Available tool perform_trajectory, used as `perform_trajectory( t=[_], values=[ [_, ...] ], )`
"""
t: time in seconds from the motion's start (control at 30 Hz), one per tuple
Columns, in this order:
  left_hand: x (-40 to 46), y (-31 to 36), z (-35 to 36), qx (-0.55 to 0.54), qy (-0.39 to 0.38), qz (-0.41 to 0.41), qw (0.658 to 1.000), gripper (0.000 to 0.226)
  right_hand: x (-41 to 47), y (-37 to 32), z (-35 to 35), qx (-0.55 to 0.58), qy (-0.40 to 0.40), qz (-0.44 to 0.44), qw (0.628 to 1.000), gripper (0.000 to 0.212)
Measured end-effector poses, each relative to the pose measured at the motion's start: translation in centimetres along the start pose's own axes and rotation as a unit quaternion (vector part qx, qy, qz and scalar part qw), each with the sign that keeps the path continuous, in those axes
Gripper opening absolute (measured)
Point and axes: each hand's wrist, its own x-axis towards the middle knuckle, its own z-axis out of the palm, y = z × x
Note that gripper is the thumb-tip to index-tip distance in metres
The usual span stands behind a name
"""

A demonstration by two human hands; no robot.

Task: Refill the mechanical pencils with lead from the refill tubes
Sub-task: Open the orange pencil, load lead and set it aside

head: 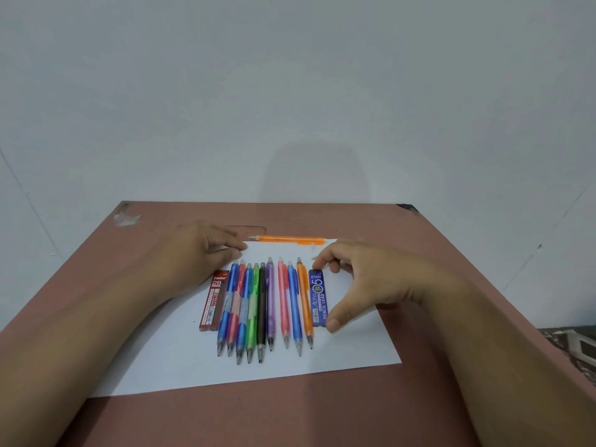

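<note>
Several mechanical pencils (263, 309) in blue, red, green, black, purple, pink and orange lie side by side on a white sheet of paper (180, 359), tips toward me. A red lead refill tube (213, 300) lies at the row's left end and a blue lead refill tube (317, 298) at its right end. One more orange pencil (290, 239) lies crosswise beyond the sheet's far edge. My left hand (196, 253) rests flat on the sheet's far left corner. My right hand (358, 279) arches over the blue tube, fingertips at its far end and thumb at its near end.
The paper lies on a reddish-brown table (290, 414) that meets a pale wall at the back. The table's right edge drops off near my right forearm (483, 350). A worn patch (125, 216) marks the far left corner.
</note>
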Motion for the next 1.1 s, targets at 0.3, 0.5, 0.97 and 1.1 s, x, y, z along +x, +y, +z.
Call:
perform_trajectory(
  t=[0.3, 0.5, 0.97, 1.1],
  values=[
    [-0.7, 1.6, -0.4, 0.053, 0.065, 0.019, 0.996, 0.029, -0.3, 0.1, -0.1, 0.027, 0.068, -0.028, 0.997, 0.071],
    [-2.9, 6.4, -1.1, -0.144, 0.085, -0.009, 0.986, 0.021, 0.4, -1.7, 1.3, 0.07, 0.228, -0.156, 0.958, 0.084],
    [-3.6, 8.9, -1.3, -0.329, 0.023, -0.036, 0.943, 0.022, 1.2, -3.2, 2.5, 0.136, 0.266, -0.19, 0.935, 0.089],
    [-3.9, 9.1, -1.6, -0.334, 0.008, -0.048, 0.941, 0.025, 1.8, -3.5, 2.9, 0.427, 0.186, -0.181, 0.866, 0.047]
  ],
)
